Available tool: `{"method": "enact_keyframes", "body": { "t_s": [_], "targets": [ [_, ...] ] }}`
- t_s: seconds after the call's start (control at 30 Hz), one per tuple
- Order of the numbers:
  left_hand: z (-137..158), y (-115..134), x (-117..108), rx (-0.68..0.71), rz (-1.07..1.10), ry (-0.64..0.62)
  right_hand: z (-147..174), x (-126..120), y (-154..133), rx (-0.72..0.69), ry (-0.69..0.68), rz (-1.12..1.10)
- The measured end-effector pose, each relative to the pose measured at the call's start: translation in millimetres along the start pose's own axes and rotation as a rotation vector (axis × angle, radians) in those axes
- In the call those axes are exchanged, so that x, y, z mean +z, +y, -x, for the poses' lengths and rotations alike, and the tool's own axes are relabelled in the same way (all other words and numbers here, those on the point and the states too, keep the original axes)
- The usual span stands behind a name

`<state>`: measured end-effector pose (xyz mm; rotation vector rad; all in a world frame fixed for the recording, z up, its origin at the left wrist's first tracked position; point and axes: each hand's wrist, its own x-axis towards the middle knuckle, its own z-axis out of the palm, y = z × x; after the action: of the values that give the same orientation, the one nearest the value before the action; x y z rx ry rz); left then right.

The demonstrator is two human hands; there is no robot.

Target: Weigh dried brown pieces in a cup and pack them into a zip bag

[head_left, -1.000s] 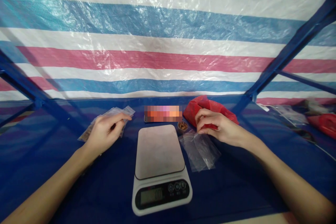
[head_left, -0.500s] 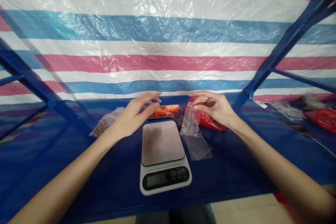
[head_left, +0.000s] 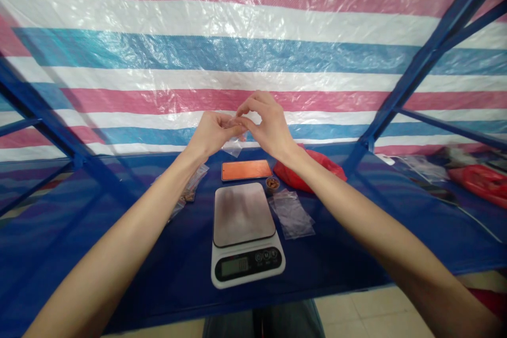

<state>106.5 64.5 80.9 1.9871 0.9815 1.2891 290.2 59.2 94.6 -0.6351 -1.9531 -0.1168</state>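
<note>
Both hands meet above the far edge of the blue shelf, with a small clear zip bag (head_left: pixel 233 147) hanging from their fingertips. My left hand (head_left: pixel 212 132) pinches one side of the bag's top, and my right hand (head_left: pixel 266 121) pinches the other side. Below them lies a phone (head_left: pixel 246 170) with an orange screen. Nearer to me stands a white kitchen scale (head_left: pixel 244 216), its plate bare. A small cup (head_left: pixel 272 185) of brown bits sits by the scale's far right corner. More clear zip bags (head_left: pixel 293 215) lie flat to the right of the scale.
Filled clear bags (head_left: pixel 192 185) lie left of the scale, partly behind my left forearm. A red plastic bag (head_left: pixel 312 169) rests behind my right forearm. Blue metal posts (head_left: pixel 420 68) rise at both sides, before a striped plastic sheet (head_left: pixel 253 53). Another red bag (head_left: pixel 481 182) is far right.
My right hand has lifted a clear zip bag up and left from the pile. My left hand has moved right to take hold of it too. The phone's screen picture has changed.
</note>
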Motion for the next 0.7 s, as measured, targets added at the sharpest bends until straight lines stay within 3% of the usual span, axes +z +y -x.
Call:
{"method": "enact_keyframes", "body": {
  "t_s": [0.1, 0.33, 0.6, 0.7],
  "targets": [
    [-12, 2, -10, 0.065, -0.098, 0.038, -10, 1, 7, 0.013, -0.038, -0.013],
    [-23, 16, -15, 0.131, -0.188, -0.111, -13, -9, 19, 0.103, -0.073, -0.194],
    [-21, 0, -15, 0.107, -0.21, -0.385, -7, -24, 35, 0.147, -0.38, -0.216],
    [-21, -8, -16, 0.089, -0.17, -0.474, -6, -26, 37, 0.154, -0.417, -0.182]
  ]
}}
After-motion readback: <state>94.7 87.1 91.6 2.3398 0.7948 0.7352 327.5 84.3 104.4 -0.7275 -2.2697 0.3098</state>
